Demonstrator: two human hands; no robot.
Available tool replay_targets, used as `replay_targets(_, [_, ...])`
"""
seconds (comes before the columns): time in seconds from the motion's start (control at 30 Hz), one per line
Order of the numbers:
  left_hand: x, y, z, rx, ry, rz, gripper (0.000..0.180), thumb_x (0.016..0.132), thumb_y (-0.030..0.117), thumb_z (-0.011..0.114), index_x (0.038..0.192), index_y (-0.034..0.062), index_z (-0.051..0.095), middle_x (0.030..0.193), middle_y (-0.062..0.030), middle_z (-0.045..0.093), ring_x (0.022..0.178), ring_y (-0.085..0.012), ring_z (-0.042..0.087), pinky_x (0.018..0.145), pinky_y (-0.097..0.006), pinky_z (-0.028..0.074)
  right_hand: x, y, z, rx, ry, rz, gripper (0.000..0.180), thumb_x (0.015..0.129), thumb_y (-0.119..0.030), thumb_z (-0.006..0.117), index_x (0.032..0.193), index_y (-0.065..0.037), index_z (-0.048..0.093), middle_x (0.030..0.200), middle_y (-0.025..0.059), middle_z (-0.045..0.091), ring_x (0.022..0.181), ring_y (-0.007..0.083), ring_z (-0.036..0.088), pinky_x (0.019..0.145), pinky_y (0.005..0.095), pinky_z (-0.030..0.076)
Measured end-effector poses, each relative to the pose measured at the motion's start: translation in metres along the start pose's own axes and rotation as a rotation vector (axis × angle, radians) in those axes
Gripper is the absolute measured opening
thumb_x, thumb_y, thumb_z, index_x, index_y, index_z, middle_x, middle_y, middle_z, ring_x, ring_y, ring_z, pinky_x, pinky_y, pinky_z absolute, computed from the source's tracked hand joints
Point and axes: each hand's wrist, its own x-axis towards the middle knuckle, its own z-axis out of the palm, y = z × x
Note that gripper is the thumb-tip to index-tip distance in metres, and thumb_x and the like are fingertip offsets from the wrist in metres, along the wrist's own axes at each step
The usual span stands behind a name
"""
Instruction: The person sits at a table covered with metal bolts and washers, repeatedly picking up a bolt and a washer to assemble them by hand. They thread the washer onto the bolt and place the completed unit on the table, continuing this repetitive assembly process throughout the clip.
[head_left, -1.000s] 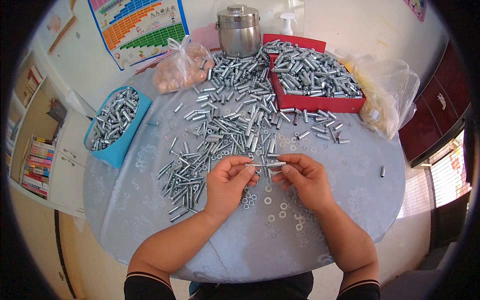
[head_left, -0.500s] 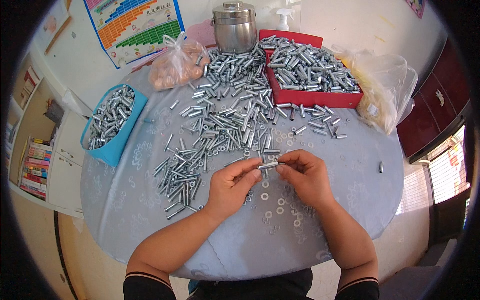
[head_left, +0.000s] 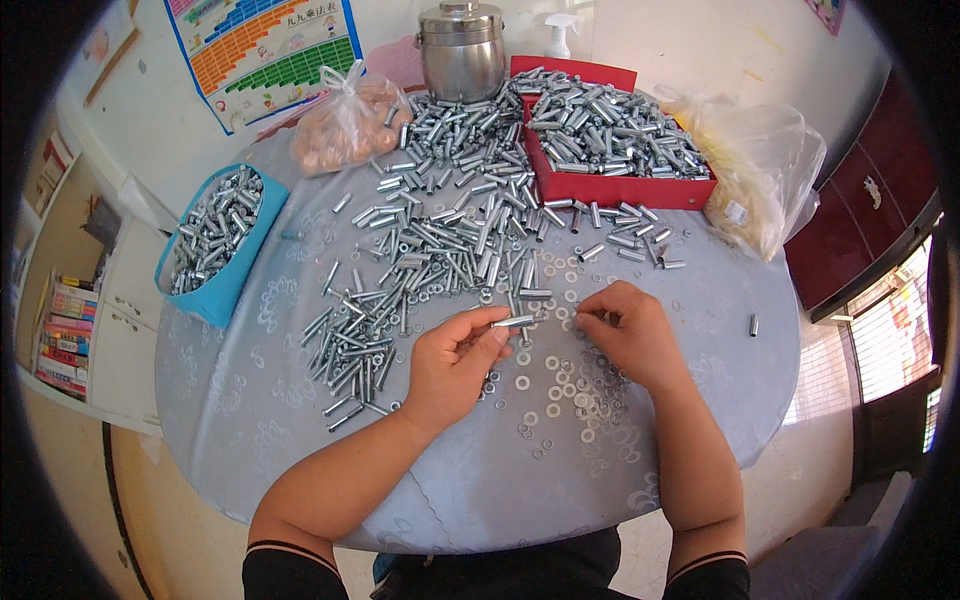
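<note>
My left hand [head_left: 450, 362] pinches a shiny metal sleeve anchor [head_left: 517, 321] between thumb and fingers, its free end toward the right. Apart from it, my right hand [head_left: 632, 335] is closed in a pinch; whatever lies between those fingertips, if anything, is too small to make out. Flat washers [head_left: 554, 410] and thin rings are scattered on the table below and between the hands. Long bolts [head_left: 362, 352] lie in a loose heap left of my left hand. Metal sleeves [head_left: 500, 200] are piled beyond both hands.
A red box [head_left: 630, 192] heaped with sleeves stands at the back right, beside a clear plastic bag [head_left: 765, 180]. A blue bin [head_left: 232, 278] of metal parts is at left. Behind are a tied bag of round brown things [head_left: 340, 140] and a steel pot [head_left: 463, 60]. One sleeve [head_left: 754, 325] lies far right.
My right hand has let go of the sleeve anchor and moved right, away from the left hand. The left hand still holds the anchor. The whole view has shifted slightly.
</note>
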Motion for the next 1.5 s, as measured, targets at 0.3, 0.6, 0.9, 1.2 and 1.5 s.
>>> replay_targets(0.3, [0.000, 0.000, -0.001, -0.029, 0.009, -0.016, 0.026, 0.094, 0.006, 0.057, 0.119, -0.0005, 0.060, 0.100, -0.0087, 0.069, 0.080, -0.0096, 0.063, 0.073, -0.023, 0.052, -0.006, -0.004, 0.007, -0.156, -0.115, -0.091, 0.016, 0.078, -0.015, 0.071, 0.091, -0.006, 0.070, 0.089, 0.0121, 0.063, 0.085, 0.0302, 0.062, 0.075, 0.0383, 0.050])
replay_targets(0.6, [0.000, 0.002, 0.000, -0.017, 0.012, -0.012, 0.025, 0.094, 0.006, 0.058, 0.118, -0.0008, 0.060, 0.100, -0.0083, 0.069, 0.080, -0.0095, 0.063, 0.073, -0.023, 0.052, -0.004, -0.003, 0.012, -0.059, -0.120, -0.021, 0.016, 0.078, -0.011, 0.070, 0.092, -0.004, 0.065, 0.090, 0.0129, 0.063, 0.084, 0.0293, 0.062, 0.074, 0.0374, 0.050])
replay_targets(0.9, [0.001, 0.000, 0.001, -0.022, 0.020, -0.025, 0.025, 0.093, 0.005, 0.059, 0.118, 0.0005, 0.061, 0.100, -0.0073, 0.069, 0.080, -0.0096, 0.064, 0.071, -0.022, 0.052, -0.011, -0.021, 0.028, 0.541, -0.046, 0.094, 0.010, 0.083, -0.003, 0.069, 0.091, 0.000, 0.062, 0.083, 0.0014, 0.064, 0.072, 0.0059, 0.057, 0.064, 0.0224, 0.048])
replay_targets(1.2, [0.001, 0.002, 0.001, 0.014, -0.008, -0.043, 0.025, 0.094, 0.006, 0.058, 0.117, 0.0000, 0.061, 0.099, -0.0072, 0.069, 0.081, -0.0098, 0.065, 0.072, -0.022, 0.052, -0.012, -0.020, 0.029, 0.539, -0.088, 0.074, 0.011, 0.081, -0.003, 0.071, 0.088, -0.001, 0.063, 0.080, 0.0006, 0.064, 0.073, 0.0065, 0.058, 0.066, 0.0230, 0.048])
replay_targets(1.5, [0.001, 0.000, 0.000, -0.016, -0.042, -0.030, 0.025, 0.094, 0.005, 0.057, 0.118, -0.0005, 0.060, 0.102, -0.0079, 0.068, 0.083, -0.0103, 0.065, 0.073, -0.023, 0.052, -0.013, -0.023, 0.030, 0.601, -0.028, 0.021, 0.014, 0.080, -0.005, 0.073, 0.090, -0.001, 0.064, 0.083, 0.0032, 0.066, 0.074, 0.0091, 0.059, 0.069, 0.0251, 0.049])
